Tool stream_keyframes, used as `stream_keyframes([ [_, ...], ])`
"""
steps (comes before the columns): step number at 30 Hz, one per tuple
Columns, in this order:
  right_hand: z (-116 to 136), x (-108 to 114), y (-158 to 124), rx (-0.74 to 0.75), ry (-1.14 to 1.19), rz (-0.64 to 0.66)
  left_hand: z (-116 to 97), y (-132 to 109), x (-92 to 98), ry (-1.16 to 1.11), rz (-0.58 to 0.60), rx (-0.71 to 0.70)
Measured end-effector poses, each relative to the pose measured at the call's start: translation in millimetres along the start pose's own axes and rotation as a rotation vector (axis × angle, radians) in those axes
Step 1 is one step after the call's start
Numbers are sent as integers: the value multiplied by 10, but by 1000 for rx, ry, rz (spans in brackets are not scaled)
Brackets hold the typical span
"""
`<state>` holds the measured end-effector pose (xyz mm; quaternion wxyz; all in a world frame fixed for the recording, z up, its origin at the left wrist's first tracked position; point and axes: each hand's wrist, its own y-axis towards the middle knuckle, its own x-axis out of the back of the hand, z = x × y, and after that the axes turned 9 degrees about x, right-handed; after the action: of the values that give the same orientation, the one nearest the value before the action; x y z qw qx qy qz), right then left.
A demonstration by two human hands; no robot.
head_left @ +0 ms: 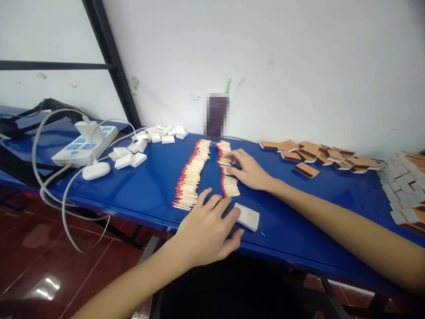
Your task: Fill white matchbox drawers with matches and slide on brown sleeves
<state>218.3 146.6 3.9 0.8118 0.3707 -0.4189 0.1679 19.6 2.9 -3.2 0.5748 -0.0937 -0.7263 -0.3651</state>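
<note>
My right hand [249,170] reaches over the shorter row of red-tipped matches [230,186]. Its thumb and fingertips close around a small bunch in the middle of that row. My left hand [209,228] is nearer the table's front edge, fingers spread and palm down. One of its fingers lies against the left end of a white inner matchbox tray [248,217], which sits flat on the blue table. Left of the shorter row runs a longer row of matches [191,177], red heads pointing left.
White trays [129,157] are heaped at the left, beside a power strip [86,146] with cables and a white charger [96,170]. Brown matchbox sleeves [307,170] lie at the back right. Stacked matchboxes [403,186] stand at the far right. A blurred dark item [216,116] leans on the wall.
</note>
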Motion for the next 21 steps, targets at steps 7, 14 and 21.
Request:
stream_keyframes([
  [7,26,4,-43,28,19,28,4,-8,7,-5,-1,-7],
  [14,-6,-27,-53,49,2,1,4,-5,-4,-11,-3,-3],
  [21,-13,-35,-56,36,-32,21,11,5,-7,-19,-5,-6],
])
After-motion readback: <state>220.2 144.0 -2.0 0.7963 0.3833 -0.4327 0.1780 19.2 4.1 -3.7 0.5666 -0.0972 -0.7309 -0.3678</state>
